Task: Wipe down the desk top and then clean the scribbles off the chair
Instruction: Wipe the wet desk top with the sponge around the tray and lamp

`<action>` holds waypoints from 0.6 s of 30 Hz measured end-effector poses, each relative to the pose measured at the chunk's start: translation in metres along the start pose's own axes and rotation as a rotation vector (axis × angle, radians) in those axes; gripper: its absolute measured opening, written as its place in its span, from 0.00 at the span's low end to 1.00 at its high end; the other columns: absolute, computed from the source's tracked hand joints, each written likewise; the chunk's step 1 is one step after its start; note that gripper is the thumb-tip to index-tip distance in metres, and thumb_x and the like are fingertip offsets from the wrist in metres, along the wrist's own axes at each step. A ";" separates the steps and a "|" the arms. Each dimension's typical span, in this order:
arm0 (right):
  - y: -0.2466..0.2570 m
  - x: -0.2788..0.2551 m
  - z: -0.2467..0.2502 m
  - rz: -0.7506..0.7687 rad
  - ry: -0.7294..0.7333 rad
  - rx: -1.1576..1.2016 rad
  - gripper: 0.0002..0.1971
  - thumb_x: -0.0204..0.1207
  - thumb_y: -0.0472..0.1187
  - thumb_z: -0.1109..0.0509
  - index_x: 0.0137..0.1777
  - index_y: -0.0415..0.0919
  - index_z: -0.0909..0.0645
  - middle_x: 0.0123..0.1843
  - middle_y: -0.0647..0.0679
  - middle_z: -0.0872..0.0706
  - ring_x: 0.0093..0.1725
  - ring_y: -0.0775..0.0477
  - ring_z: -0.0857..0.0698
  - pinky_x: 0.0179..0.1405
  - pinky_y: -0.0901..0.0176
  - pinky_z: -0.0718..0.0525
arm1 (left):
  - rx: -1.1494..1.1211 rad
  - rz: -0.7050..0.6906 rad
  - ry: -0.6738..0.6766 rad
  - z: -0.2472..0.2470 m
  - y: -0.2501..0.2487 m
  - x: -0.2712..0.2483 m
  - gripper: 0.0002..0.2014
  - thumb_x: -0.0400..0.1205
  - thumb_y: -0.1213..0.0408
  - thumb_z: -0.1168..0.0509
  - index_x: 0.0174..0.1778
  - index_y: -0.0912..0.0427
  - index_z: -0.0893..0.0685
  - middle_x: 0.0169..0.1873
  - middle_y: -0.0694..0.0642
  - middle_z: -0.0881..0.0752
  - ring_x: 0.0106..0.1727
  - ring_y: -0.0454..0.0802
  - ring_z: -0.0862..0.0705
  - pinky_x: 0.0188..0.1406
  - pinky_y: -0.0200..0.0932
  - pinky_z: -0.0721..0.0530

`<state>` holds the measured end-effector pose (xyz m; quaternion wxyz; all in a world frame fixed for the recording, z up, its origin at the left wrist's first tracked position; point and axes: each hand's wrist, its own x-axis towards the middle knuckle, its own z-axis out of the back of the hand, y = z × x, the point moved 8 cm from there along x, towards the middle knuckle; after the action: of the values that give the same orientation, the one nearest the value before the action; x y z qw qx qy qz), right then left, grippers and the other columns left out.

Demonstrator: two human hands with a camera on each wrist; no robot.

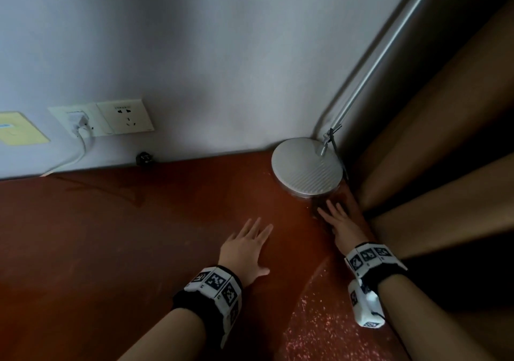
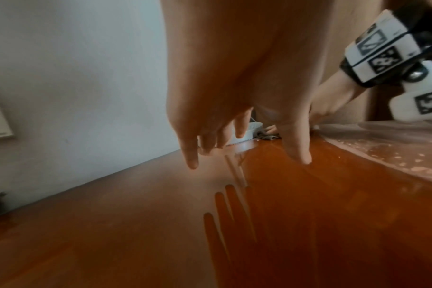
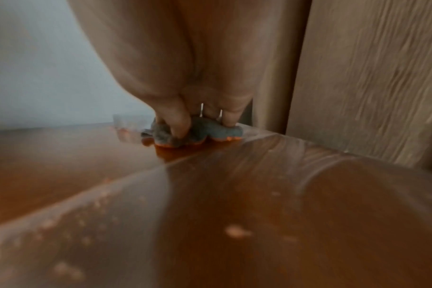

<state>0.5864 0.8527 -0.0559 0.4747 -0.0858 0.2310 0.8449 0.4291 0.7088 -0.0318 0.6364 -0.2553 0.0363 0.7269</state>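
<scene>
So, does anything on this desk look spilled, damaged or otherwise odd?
Yes: the reddish-brown wooden desk top carries pale specks and a cloudy film along its right edge, nearest the camera, where the rest looks glossy. I cannot tell residue from wear. The right hand presses a grey cloth beside the round silver lamp base.

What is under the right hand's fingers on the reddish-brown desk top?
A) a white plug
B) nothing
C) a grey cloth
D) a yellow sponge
C: the right wrist view shows the right hand pressing a crumpled grey cloth on the reddish-brown desk top.
</scene>
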 end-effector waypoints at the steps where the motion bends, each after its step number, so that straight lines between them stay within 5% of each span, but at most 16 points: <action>1: 0.003 0.005 0.001 -0.028 0.000 -0.005 0.39 0.76 0.19 0.48 0.83 0.46 0.53 0.85 0.46 0.59 0.83 0.44 0.60 0.81 0.56 0.51 | 0.006 -0.009 -0.009 0.002 -0.001 0.003 0.45 0.80 0.48 0.34 0.82 0.44 0.60 0.83 0.48 0.61 0.83 0.47 0.61 0.82 0.51 0.50; 4: 0.028 0.009 -0.011 0.035 0.032 -0.001 0.41 0.73 0.18 0.47 0.83 0.47 0.52 0.84 0.46 0.60 0.83 0.43 0.62 0.82 0.47 0.53 | 0.007 -0.040 -0.043 0.009 -0.010 0.018 0.42 0.82 0.51 0.37 0.83 0.45 0.59 0.83 0.48 0.60 0.83 0.46 0.60 0.83 0.49 0.51; 7: 0.031 0.000 -0.006 0.171 -0.022 0.116 0.36 0.77 0.20 0.45 0.82 0.48 0.46 0.84 0.51 0.51 0.83 0.49 0.57 0.78 0.65 0.56 | 0.023 -0.106 -0.069 0.016 -0.029 0.038 0.35 0.86 0.56 0.42 0.83 0.47 0.56 0.83 0.49 0.58 0.83 0.46 0.60 0.82 0.48 0.51; 10: -0.025 -0.016 0.010 0.026 -0.110 0.190 0.38 0.78 0.32 0.33 0.82 0.46 0.50 0.83 0.53 0.50 0.83 0.47 0.55 0.78 0.64 0.53 | 0.048 -0.224 -0.105 0.016 -0.055 0.060 0.28 0.88 0.63 0.48 0.83 0.44 0.50 0.83 0.49 0.55 0.83 0.47 0.58 0.82 0.49 0.51; 13: -0.058 -0.028 -0.003 -0.058 0.017 0.120 0.44 0.76 0.47 0.30 0.82 0.46 0.58 0.84 0.51 0.60 0.83 0.49 0.61 0.79 0.59 0.54 | 0.089 -0.296 -0.058 0.002 -0.078 0.083 0.29 0.88 0.68 0.49 0.82 0.43 0.49 0.83 0.49 0.56 0.83 0.48 0.60 0.82 0.49 0.50; 18: -0.056 -0.019 0.000 -0.047 0.013 0.110 0.44 0.75 0.49 0.29 0.83 0.45 0.55 0.84 0.50 0.61 0.83 0.49 0.62 0.79 0.61 0.55 | 0.099 -0.306 -0.043 -0.009 -0.093 0.107 0.29 0.88 0.67 0.49 0.83 0.46 0.50 0.83 0.49 0.59 0.83 0.50 0.63 0.82 0.48 0.52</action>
<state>0.6434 0.8626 -0.0662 0.4970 -0.0704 0.2778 0.8190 0.5130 0.8198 -0.0589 0.7523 -0.2105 0.0188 0.6240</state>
